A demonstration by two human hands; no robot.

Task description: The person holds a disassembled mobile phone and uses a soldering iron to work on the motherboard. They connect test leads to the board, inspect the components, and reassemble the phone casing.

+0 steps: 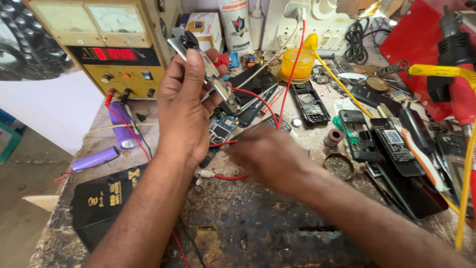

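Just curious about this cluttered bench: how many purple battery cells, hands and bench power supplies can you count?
Purple cylindrical cells: 2, one upright-lying by the supply, one nearer the edge
Hands: 2, left hand holding a metal part, right hand at a red wire
Power supply: 1
Total: 5

Two bare forearms and hands (186, 106), no sleeves, rings or watch.

Daylight lit my bench (277, 223) evenly; shadows stayed soft, my right hand (267, 156) blurred, edges bowed slightly.
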